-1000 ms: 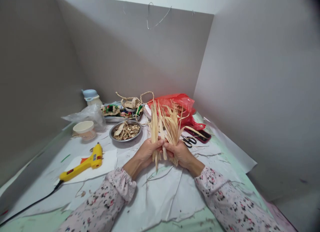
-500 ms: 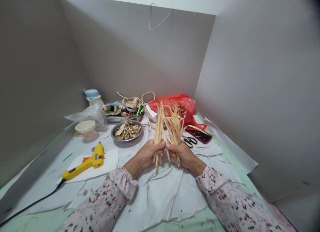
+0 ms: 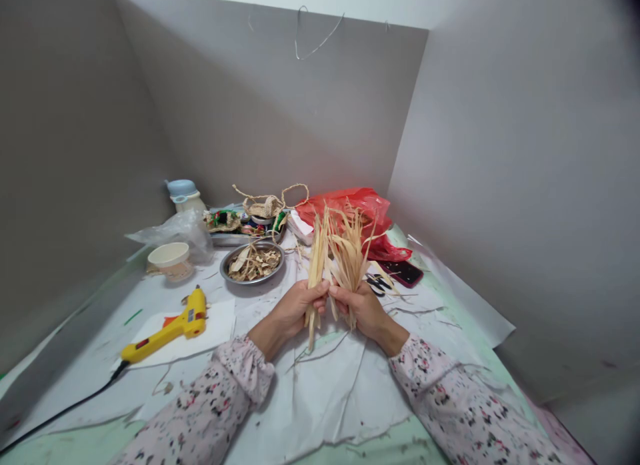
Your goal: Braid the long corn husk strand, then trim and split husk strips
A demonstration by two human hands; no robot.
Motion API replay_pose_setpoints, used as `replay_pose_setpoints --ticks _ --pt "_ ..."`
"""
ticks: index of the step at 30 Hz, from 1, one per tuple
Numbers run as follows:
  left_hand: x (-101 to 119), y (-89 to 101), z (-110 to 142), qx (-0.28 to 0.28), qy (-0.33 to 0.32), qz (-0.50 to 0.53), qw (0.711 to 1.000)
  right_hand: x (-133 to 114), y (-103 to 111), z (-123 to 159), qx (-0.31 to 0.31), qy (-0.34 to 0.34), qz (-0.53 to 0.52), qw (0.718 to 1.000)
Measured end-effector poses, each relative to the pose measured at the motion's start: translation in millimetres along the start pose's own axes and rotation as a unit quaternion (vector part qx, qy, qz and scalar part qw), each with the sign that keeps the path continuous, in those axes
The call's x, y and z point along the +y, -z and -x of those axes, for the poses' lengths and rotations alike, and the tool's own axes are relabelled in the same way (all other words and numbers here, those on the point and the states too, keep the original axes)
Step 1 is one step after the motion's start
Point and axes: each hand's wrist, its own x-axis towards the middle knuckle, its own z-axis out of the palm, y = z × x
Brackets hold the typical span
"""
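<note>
Grey partition walls (image 3: 250, 105) are joined in a corner, and a work surface covered with creased white paper (image 3: 320, 405) is enclosed by them. A round steel bowl (image 3: 253, 283) is set near the middle of the surface, and chopped dried plant pieces (image 3: 253, 265) are heaped inside it. A bundle of dried strips (image 3: 345, 251) is held upright just in front of and to the right of the bowl, with its ends fanned upward and a few ends hanging below the hands. The bundle is gripped by the left hand (image 3: 297, 309) and the right hand (image 3: 361, 309), both curled closed around it, side by side and almost touching, with the thumbs pressed over the strips. Floral sleeves (image 3: 430, 391) are worn on both forearms.

A yellow hot glue gun (image 3: 170, 328) is laid on a white sheet to the front left of the bowl, and a paper tub (image 3: 170, 259) stands to its left. A metal tray of small craft items (image 3: 245, 238) is placed just behind the bowl. A red plastic bag (image 3: 345, 205) lies behind and to the right, and black-handled scissors (image 3: 377, 284) and a phone (image 3: 403, 273) lie further right.
</note>
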Motion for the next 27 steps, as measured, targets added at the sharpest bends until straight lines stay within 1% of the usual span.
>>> replay_pose_setpoints --ticks 3,5,9,11,14,18,20,22,25,26,27 --pt "-1 -2.0 0 -0.03 -0.004 0.004 1.0 -1 -4 0 -0.004 -0.022 -0.062 0.998" --pt "-1 -3.7 2 -0.027 -0.003 -0.004 1.0 -4 -5 0 0.007 -0.053 -0.116 0.992" --pt "0 -1.8 2 0.03 -0.009 -0.027 0.999 -11 0 -2 0.032 -0.102 -0.199 0.974" --pt "3 2.2 -1 0.065 -0.04 -0.002 0.997 -13 4 -5 0.044 -0.112 -0.225 0.967" --pt "14 11.2 -5 0.122 -0.127 0.093 0.98 -13 10 -9 0.103 -0.086 -0.257 0.957" --pt "38 29.6 -4 0.174 -0.182 0.226 0.941 -10 24 -15 0.167 -0.049 -0.251 0.952" --pt "52 42.1 0 0.17 -0.204 0.285 0.921 -8 33 -18 0.207 -0.024 -0.249 0.946" --pt "66 56.0 5 0.15 -0.231 0.329 0.903 -8 41 -21 0.255 0.002 -0.263 0.93" --pt "84 74.5 12 0.167 -0.277 0.343 0.882 -10 47 -23 0.308 0.023 -0.294 0.904" --pt "88 78.4 14 0.177 -0.295 0.34 0.875 -11 47 -23 0.317 0.025 -0.302 0.899" --pt "91 80.4 14 0.181 -0.301 0.334 0.875 -12 46 -23 0.317 0.024 -0.306 0.897"
